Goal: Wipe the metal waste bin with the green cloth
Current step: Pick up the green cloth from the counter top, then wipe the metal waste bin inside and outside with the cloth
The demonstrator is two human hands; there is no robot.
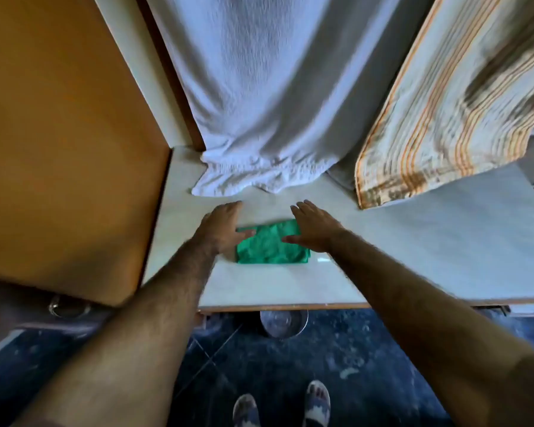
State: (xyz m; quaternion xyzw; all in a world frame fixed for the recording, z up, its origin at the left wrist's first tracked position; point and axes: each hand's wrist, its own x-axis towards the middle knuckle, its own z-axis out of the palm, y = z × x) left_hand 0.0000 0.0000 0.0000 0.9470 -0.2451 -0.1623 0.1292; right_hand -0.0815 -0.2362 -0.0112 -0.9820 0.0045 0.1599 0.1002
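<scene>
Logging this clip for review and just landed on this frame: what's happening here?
A person stands at a pale table, both hands reaching over a folded green cloth. The left hand and right hand lie open at either end of it, not yet gripping. The metal waste bin sits on the floor, partly hidden under the table edge, untouched. Wiping hasn't begun.

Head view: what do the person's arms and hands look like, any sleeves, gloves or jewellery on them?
Both forearms are bare and hairy right down to the frame edge, with no sleeve in sight. The left hand and right hand wear no gloves, and no rings, watch or wristband can be seen, though the picture is somewhat blurred.
</scene>
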